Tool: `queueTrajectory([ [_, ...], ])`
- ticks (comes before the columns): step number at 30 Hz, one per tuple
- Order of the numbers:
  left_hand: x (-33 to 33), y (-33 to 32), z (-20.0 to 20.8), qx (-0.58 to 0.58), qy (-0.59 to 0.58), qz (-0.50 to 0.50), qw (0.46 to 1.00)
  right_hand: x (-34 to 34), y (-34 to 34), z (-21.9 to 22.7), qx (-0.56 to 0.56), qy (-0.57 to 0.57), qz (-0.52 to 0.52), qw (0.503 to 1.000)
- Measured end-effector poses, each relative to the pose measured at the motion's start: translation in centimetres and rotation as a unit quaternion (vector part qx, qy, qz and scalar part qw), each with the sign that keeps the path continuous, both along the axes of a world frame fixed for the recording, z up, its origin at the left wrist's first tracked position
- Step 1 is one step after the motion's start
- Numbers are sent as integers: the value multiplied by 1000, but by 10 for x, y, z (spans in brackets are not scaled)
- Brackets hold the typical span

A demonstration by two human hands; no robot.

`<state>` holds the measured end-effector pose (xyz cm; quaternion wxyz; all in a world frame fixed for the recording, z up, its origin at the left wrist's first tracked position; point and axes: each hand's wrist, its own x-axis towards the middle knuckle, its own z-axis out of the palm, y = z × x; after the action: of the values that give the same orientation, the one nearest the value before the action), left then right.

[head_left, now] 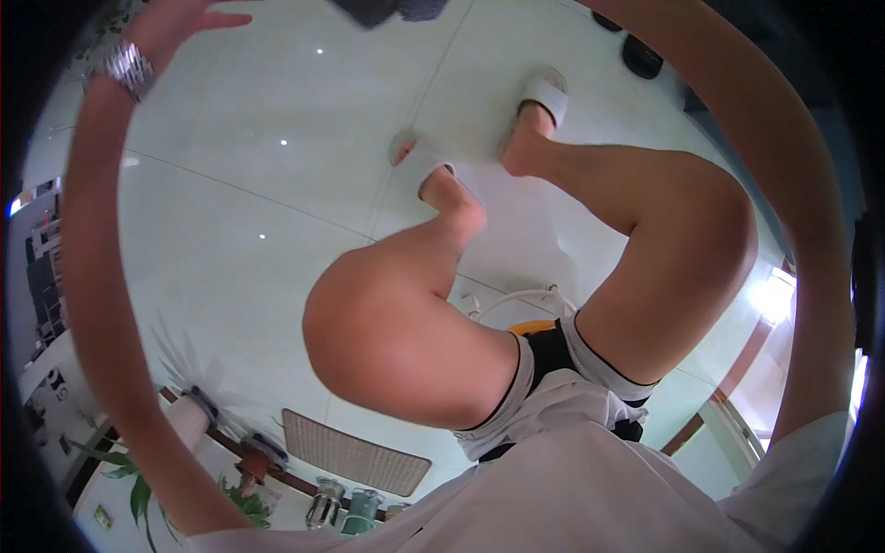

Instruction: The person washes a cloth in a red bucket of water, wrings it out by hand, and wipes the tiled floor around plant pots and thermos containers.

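My left hand (175, 29) is at the upper left, partly cut off by the top edge. Its fingers stretch out to the right, apart, with nothing seen in them. A silver metal-band watch (127, 70) circles the left wrist. My right forearm (737, 55) rises along the right side and leaves through the top edge, so the right hand is out of sight. Between the two arms, a dark grey, soft-looking thing (383, 11) pokes in from the top edge. Its kind cannot be made out, and it is apart from the visible left fingers.
I sit with knees bent, feet in light open-toed slippers (546, 96) on pale glossy floor tiles (230, 184). Dark shoes (642, 57) lie at the upper right. A woven mat (355, 452), a terracotta plant pot (253, 468) and glass jars (361, 511) are at the lower left.
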<state>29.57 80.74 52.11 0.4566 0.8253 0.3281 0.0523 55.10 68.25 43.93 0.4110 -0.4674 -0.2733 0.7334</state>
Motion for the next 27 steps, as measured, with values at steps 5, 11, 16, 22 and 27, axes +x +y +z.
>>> queueTrajectory([
  [5,-204,30,-152,-230,172,187,939,32,6,58,126,-78,-78,986],
  [11,-222,-189,-292,-401,160,440,788,65,45,71,212,-182,-15,960],
  [16,-141,-236,-298,-486,5,493,721,47,74,40,129,-150,-39,980],
  [22,-86,-213,-310,-517,-98,530,665,28,122,-10,104,-179,34,978],
  [27,-91,-179,-318,-516,-117,533,660,52,136,-37,45,-206,16,977],
])
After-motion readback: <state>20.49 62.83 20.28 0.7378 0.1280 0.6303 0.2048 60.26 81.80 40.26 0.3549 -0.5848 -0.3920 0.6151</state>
